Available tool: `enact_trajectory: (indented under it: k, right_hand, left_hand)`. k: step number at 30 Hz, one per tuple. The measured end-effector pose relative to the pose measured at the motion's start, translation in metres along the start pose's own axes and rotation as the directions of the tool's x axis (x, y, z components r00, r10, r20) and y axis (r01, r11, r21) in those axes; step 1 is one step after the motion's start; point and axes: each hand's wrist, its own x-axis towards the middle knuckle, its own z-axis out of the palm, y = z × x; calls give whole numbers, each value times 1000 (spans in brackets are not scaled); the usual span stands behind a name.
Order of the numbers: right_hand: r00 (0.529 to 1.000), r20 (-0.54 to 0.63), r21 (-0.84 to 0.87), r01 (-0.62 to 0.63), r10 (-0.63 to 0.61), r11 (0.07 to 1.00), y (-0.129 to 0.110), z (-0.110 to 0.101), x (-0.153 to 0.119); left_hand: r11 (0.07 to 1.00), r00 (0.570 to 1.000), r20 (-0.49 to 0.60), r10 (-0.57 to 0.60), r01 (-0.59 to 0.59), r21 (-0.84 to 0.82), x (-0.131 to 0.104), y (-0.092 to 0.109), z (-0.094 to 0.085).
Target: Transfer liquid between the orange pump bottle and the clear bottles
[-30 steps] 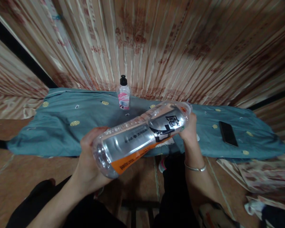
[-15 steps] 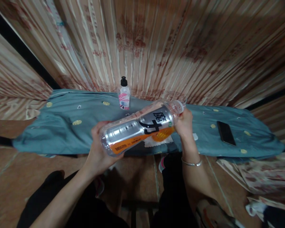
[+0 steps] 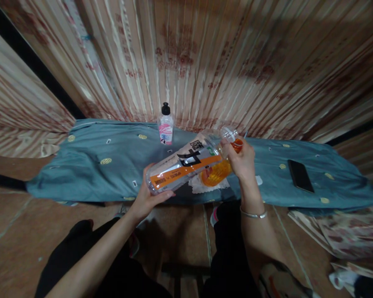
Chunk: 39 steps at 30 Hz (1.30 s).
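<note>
A large clear plastic bottle with a silver and orange label lies slanted across the air in front of me, mouth toward the upper right. My left hand is wrapped around its base. My right hand is closed by its neck, thumb against the clear plastic. At the right fingers shows an orange-red round piece; whether it is a cap or another container's mouth, I cannot tell. Behind the bottle, partly hidden, a clear container of orange liquid rests on a white cloth.
A small bottle with a black cap and pink label stands upright at the back of the teal cloth-covered bench. A black phone lies on the right. Pleated curtains hang close behind.
The plastic bottle's base has moved right and its neck slightly left, nearer the orange container. More of that container and the orange-red piece now show. The view has shifted slightly.
</note>
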Motion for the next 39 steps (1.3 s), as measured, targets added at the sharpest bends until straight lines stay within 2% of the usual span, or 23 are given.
enact_trajectory:
  k: [3,6,14,23,32,35,39]
  right_hand:
    - [1000,9,-10,-3,4,1000,0,0,0]
    - [1000,-4,-25,6,-6,1000,-1,-1,0]
    - [1000,-16,-23,17,-18,1000,1,-1,0]
    - [999,-26,-3,29,-29,1000,-7,1,-2]
    - [999,19,-55,39,-39,998,-21,5,-8]
    - [999,28,-59,45,-43,997,-24,6,-10]
    - [998,36,-51,51,-49,997,-23,6,-11]
  left_hand:
    - [998,998,26,-50,51,-28,3,-9,2]
    - [999,999,21,-50,50,-7,10,-12,2]
    - [985,999,40,-7,0,173,23,-13,2]
    - [892,998,49,39,-57,448,36,-26,19]
    - [854,998,53,25,-49,518,52,-41,35]
    - [850,999,27,20,-31,526,58,-46,34]
    - [834,999,-25,23,-5,551,68,-53,22]
